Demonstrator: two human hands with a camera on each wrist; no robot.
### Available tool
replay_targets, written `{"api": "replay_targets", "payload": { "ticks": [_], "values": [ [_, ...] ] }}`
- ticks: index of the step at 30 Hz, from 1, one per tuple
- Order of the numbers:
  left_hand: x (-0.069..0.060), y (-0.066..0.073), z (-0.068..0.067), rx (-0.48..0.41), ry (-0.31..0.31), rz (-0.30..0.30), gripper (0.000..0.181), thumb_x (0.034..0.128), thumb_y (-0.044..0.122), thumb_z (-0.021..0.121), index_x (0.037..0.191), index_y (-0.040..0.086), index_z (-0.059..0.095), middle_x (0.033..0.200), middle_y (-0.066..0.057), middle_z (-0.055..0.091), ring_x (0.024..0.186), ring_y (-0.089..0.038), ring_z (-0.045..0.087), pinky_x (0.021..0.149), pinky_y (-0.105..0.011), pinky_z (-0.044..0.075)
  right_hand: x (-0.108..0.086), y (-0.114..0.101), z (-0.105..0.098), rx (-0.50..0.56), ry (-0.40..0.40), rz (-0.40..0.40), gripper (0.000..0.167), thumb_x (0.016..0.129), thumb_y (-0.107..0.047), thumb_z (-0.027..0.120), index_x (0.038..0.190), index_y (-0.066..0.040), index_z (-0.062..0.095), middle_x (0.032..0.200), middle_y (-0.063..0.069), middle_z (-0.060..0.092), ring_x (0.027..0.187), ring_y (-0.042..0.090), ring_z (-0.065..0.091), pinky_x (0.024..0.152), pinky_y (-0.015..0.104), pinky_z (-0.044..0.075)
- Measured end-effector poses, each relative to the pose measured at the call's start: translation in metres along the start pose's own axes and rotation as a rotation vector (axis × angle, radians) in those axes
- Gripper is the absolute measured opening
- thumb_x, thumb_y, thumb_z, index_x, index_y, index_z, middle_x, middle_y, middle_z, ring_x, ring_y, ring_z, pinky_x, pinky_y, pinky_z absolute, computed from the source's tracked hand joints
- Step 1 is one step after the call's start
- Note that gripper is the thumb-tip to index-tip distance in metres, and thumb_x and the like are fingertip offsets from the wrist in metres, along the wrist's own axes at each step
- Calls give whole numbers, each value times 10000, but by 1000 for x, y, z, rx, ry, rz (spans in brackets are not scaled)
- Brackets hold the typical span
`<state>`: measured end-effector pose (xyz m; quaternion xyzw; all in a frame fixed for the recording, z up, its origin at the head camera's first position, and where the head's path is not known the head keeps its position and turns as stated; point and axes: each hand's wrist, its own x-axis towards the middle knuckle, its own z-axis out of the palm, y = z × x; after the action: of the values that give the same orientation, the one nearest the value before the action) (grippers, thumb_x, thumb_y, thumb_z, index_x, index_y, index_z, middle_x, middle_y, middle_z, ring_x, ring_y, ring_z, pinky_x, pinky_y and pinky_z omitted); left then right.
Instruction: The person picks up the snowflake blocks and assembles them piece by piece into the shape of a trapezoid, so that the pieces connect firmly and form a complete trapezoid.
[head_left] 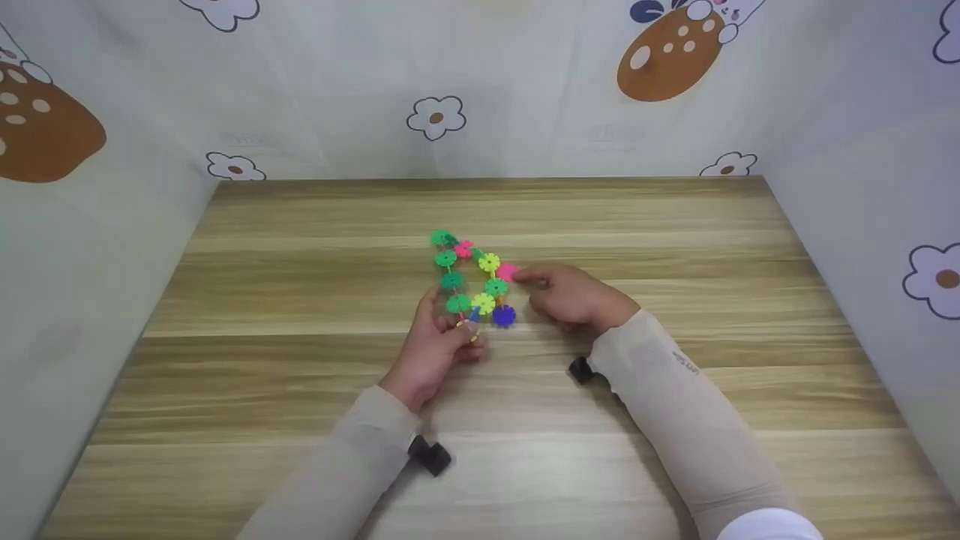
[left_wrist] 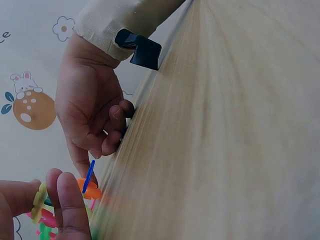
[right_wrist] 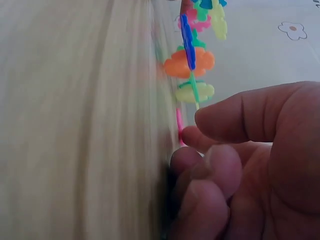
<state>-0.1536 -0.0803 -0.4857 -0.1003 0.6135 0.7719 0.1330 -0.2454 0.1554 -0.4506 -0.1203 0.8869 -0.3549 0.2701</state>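
A chain of flower-shaped plastic discs, mostly green, yellow and pink, runs in a narrow loop over the table. My left hand pinches a yellow disc at its near end between thumb and fingers. My right hand reaches in from the right, its extended index fingertip touching a pink disc; the other fingers are curled. In the right wrist view, that pink disc appears edge-on close to the tabletop; whether it joins the chain, I cannot tell. A blue disc and an orange disc branch off the loop's right side.
The wood-grain table carries the work. Patterned white cloth rises at its back and both sides. Black camera mounts sit on both wrists, the left one and the right one.
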Motion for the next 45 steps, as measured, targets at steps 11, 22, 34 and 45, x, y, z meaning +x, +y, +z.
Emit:
{"api": "replay_targets", "payload": {
  "ticks": [11, 22, 34, 45],
  "values": [
    [-2, 2, -2, 33, 13, -18, 939, 1020, -9, 631, 1689, 204, 8, 1055, -114, 586, 818, -202, 709, 828, -377, 645, -16, 24, -8, 221, -20, -30, 249, 1017, -118, 583, 1173, -107, 777, 742, 13, 582, 577, 118, 504, 564, 241, 481],
    [-1, 6, 1, 55, 7, -35, 911, 1010, -15, 642, 1687, 225, 80, 1074, -126, 585, 821, -215, 697, 814, -378, 643, -14, 22, -2, 113, 27, -85, 312, 885, -84, 763, 1189, -140, 725, 855, 27, 625, 651, 152, 569, 620, 283, 510],
    [-2, 4, -2, 58, -21, -16, 906, 1007, -5, 662, 1688, 184, 95, 1027, -94, 585, 817, -203, 703, 794, -361, 643, -15, 14, 5, 0, 53, -153, 179, 838, -4, 740, 944, -99, 631, 872, -11, 596, 814, 174, 524, 709, 290, 449],
    [-2, 4, -2, 103, -70, -35, 823, 1028, 38, 651, 1676, 175, 162, 1017, -101, 597, 845, -213, 704, 813, -369, 640, -7, 18, 13, 569, 61, -249, 236, 941, 39, 689, 1169, -23, 673, 985, 83, 708, 844, 207, 677, 712, 280, 610]
  ]
}}
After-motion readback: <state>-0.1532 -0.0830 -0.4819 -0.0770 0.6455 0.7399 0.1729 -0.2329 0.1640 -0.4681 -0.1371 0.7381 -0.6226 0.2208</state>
